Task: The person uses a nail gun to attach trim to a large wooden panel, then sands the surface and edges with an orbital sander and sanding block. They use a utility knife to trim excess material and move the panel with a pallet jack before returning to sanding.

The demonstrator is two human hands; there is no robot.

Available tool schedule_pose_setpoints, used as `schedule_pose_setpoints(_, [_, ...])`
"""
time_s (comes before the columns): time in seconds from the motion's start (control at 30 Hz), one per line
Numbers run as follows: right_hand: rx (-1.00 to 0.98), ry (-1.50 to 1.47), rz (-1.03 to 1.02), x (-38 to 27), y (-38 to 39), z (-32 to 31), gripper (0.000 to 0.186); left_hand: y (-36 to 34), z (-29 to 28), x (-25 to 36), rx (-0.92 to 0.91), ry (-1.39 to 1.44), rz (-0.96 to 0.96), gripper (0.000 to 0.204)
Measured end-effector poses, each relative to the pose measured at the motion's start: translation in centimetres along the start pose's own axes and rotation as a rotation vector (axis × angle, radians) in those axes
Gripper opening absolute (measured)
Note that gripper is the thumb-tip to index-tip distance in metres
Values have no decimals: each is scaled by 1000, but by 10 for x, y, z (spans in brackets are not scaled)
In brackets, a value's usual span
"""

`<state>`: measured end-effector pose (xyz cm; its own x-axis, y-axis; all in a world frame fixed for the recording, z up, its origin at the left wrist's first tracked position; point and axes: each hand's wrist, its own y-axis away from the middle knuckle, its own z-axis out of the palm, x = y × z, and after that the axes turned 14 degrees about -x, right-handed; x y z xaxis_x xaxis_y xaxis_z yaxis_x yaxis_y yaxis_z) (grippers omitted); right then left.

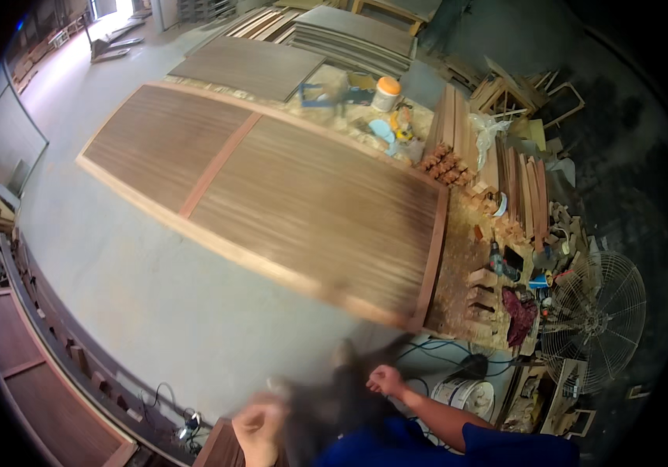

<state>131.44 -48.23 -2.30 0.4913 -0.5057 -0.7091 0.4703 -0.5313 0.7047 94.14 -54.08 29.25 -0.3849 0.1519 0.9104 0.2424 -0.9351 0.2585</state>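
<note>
A large brown wood-grain door panel, framed by wooden strips with one crossbar, lies flat in front of me. My left hand is low in the picture, apart from the panel, near a brown wooden piece at the lower edge. Motion blurs its fingers, though they look partly curled. My right hand is below the panel's near right corner, its fingers curled in. Nothing shows in it, and it touches nothing I can see.
Right of the panel, a worktop holds a cordless drill, a dark red cloth and wood blocks. A fan stands beyond. A white bucket and cables sit near my right arm. Another framed panel is at lower left.
</note>
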Motion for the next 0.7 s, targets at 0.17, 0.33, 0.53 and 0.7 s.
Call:
schedule_pose_setpoints(0.17, [52,416,68,-44,33,-10,10,6,56,154,-614,410,282,55])
schedule_pose_setpoints(0.33, [236,585,-232,-168,-3,-66,14,-43,100,183,-1101,854,400,47])
schedule_pose_setpoints(0.53, [399,574,-469,-351,-145,-210,15,-175,137,171,-1147,818,149,49])
schedule_pose_setpoints(0.7, [804,839,-464,-460,-333,-391,10,-352,170,143,-1109,775,-94,55])
